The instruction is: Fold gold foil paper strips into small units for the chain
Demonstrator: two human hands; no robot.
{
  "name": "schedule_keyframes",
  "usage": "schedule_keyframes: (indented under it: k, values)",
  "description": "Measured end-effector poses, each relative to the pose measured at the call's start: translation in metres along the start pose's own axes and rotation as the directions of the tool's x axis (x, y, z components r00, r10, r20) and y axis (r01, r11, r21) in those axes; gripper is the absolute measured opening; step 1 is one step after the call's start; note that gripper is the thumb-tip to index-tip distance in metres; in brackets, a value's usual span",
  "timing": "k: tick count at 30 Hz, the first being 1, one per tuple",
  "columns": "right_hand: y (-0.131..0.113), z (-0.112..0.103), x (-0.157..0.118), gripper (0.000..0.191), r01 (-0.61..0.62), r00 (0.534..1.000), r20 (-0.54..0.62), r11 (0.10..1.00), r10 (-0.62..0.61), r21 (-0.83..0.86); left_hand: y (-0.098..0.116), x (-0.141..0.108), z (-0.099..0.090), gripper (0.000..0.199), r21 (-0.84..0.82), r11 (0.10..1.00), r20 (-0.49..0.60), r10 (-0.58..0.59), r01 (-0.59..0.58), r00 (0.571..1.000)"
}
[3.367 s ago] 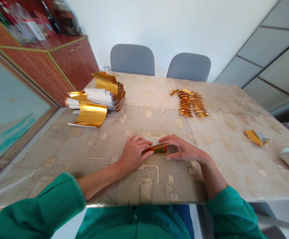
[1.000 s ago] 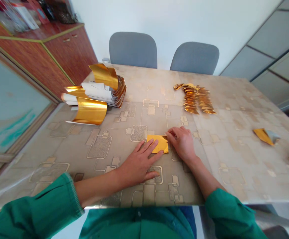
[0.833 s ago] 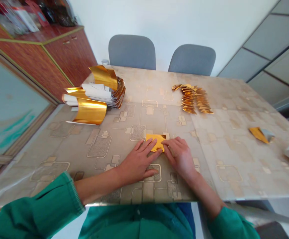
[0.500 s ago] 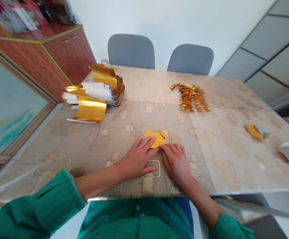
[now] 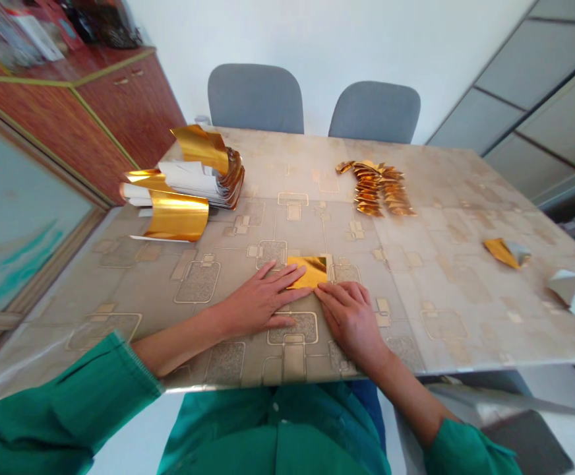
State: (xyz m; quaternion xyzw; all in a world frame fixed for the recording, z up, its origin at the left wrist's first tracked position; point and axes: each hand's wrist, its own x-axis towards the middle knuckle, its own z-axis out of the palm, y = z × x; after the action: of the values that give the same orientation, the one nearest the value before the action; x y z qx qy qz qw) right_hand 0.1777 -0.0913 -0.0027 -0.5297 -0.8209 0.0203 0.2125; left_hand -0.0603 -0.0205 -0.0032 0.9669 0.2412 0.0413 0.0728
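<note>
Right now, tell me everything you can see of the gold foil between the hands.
The gold foil is a small, roughly square piece, shiny like metal, with darker streaks of reflection across it. It lies flat on the patterned table, and its edges look crisp, perhaps folded, though the view can't settle that. The fingertips of the left hand rest against its near left edge, and the right hand is at its near right corner.
</note>
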Motion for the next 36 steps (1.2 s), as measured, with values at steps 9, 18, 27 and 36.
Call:
schedule_keyframes:
  k: [9, 18, 27, 36]
  values:
    - [0.003, 0.004, -0.003, 0.032, 0.008, 1.0, -0.002, 0.999, -0.008, 0.042, -0.025, -0.029, -0.003, 0.057, 0.066, 0.998, -0.088, -0.006, 0.012, 0.996]
    - [-0.01, 0.001, 0.008, 0.025, -0.018, 0.999, 0.043, 0.998, 0.02, -0.054, -0.003, -0.004, -0.004, 0.033, 0.111, 0.992, -0.15, 0.069, -0.053, 0.986]
    - [0.013, -0.011, -0.009, 0.027, 0.067, 0.997, 0.031, 0.994, -0.064, -0.091, -0.003, -0.003, -0.004, 0.026, -0.014, 1.0, -0.206, -0.005, 0.002, 0.978]
    - [0.008, -0.019, 0.02, 0.016, 0.154, 0.988, 0.03, 0.985, -0.152, -0.081, -0.001, 0.012, -0.005, 0.018, -0.047, 0.998, -0.246, -0.04, 0.03, 0.969]
